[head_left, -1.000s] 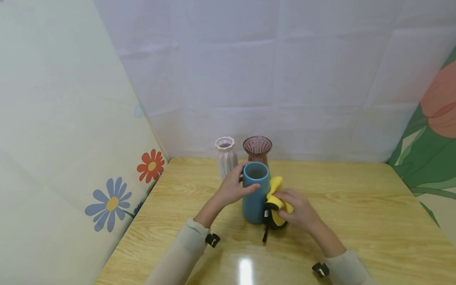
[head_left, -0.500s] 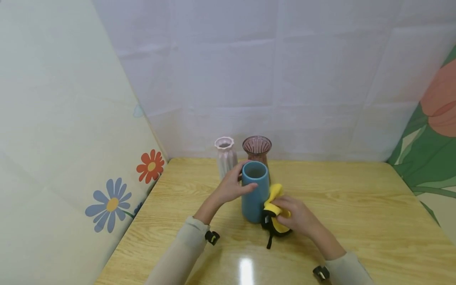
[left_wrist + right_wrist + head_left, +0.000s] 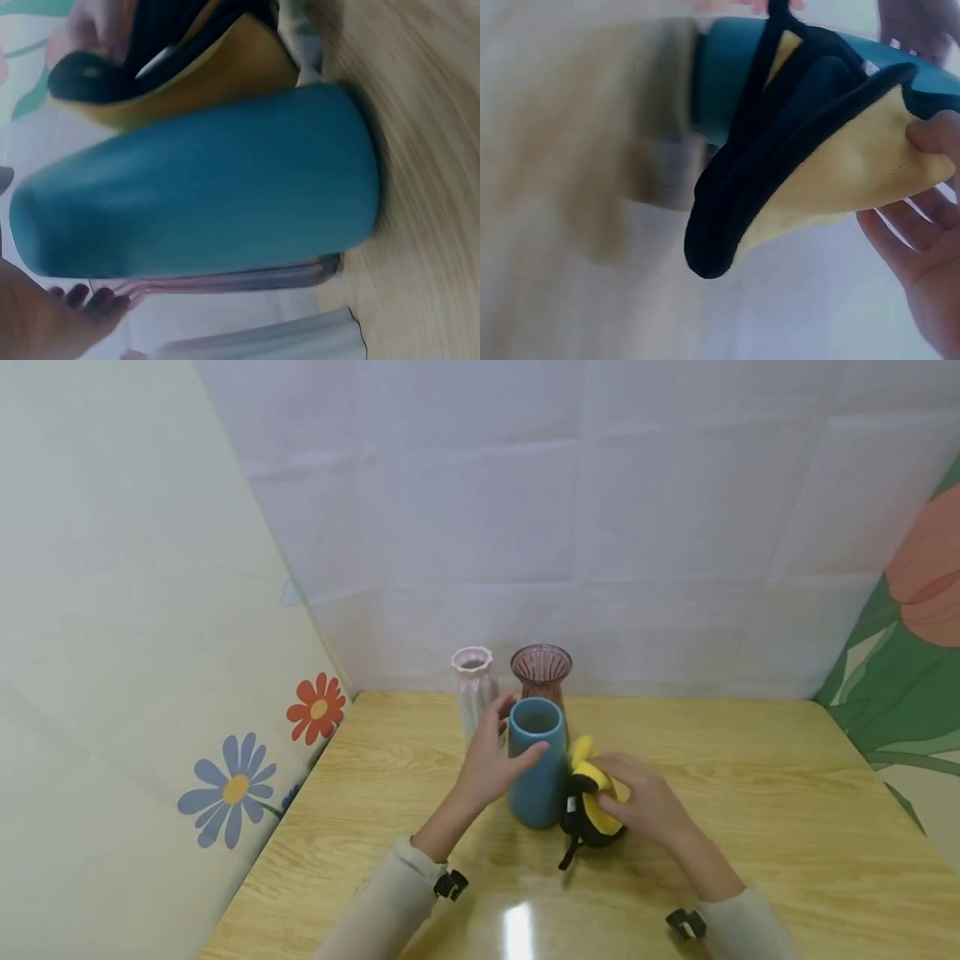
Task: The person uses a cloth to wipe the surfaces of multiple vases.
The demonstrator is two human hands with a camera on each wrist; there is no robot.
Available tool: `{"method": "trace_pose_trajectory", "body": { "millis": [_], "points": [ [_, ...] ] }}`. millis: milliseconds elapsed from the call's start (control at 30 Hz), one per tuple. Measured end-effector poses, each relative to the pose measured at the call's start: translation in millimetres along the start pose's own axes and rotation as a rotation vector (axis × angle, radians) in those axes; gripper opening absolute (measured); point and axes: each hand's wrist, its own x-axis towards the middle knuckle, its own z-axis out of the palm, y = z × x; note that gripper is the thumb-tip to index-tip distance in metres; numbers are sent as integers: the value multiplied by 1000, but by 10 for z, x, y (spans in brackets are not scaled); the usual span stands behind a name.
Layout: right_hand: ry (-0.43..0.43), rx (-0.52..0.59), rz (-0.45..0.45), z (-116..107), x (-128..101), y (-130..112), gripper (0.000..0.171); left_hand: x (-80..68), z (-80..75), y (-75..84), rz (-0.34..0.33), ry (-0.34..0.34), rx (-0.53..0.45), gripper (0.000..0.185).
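Observation:
A tall blue vase (image 3: 537, 777) stands upright on the wooden table. My left hand (image 3: 491, 764) is beside its upper part, thumb in front and fingers behind, spread loosely around it. From the left wrist, those fingers (image 3: 101, 307) appear apart from the vase wall. My right hand (image 3: 647, 797) pinches a folded yellow cloth (image 3: 603, 814) with black edging and a black hanging loop. Close against the vase's right side, the cloth hangs down in folds. In the right wrist view my thumb lies on the yellow face of the cloth (image 3: 840, 161), with fingers behind it.
Behind the blue vase stand a ribbed pale pink vase (image 3: 476, 693) and a purple glass vase (image 3: 542, 664) with a flared rim. The wooden table (image 3: 720, 760) reaches back to a white sheet (image 3: 480, 527). Flower-printed panels (image 3: 135, 693) flank both sides.
My left hand has loosened from the vase, its fingers now straighter. My right hand shifted the cloth down along the vase's side, then slightly up and right. The vase stays in place.

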Motion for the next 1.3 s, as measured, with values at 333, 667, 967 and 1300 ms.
{"method": "trace_pose_trajectory", "body": {
  "millis": [333, 667, 967, 1300],
  "points": [
    [121, -22, -113, -192, 415, -20, 50, -66, 136, 95, -49, 115, 66, 84],
    [108, 14, -108, -97, 503, -10, 49, -49, 140, 112, -71, 121, 133, 81],
    [122, 88, -138, 12, 459, 18, 50, 1, 39, 28, -38, 29, 68, 74],
    [104, 71, -73, 65, 387, -49, 50, 38, -61, -34, -9, -48, -6, 73]
  ]
}}
